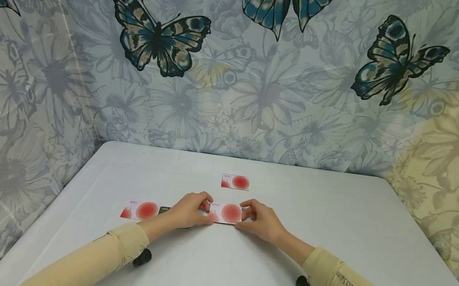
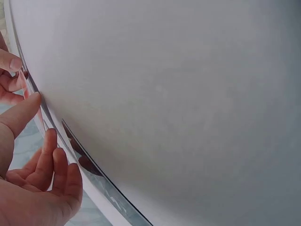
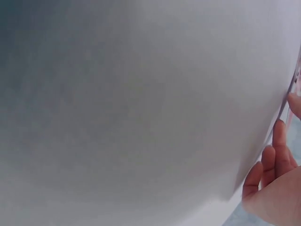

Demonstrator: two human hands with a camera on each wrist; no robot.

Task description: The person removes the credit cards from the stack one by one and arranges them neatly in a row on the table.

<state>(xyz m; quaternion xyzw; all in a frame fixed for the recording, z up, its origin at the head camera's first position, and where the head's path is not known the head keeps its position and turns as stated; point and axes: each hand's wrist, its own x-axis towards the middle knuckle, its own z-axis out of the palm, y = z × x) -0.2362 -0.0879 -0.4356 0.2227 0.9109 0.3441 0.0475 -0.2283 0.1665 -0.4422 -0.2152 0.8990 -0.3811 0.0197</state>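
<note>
Between both hands is a flat white card-like piece (image 1: 228, 213) with a large red circle, its near edge dark. My left hand (image 1: 191, 210) pinches its left end with thumb and fingers. At the right end my right hand (image 1: 263, 221) pinches it in the same way. In the left wrist view the left hand (image 2: 44, 174) shows at the lower left, beside a dark, glossy flat piece (image 2: 106, 181). Only part of the right hand (image 3: 277, 174) appears in the right wrist view. Whether the held piece touches the table I cannot tell.
A similar red-circled card (image 1: 235, 182) lies farther back on the white table (image 1: 314, 200). Another such card (image 1: 140, 210) lies to the left, next to a dark piece (image 1: 163, 210) partly hidden by the left hand. Butterfly-patterned cloth (image 1: 263, 98) hangs behind.
</note>
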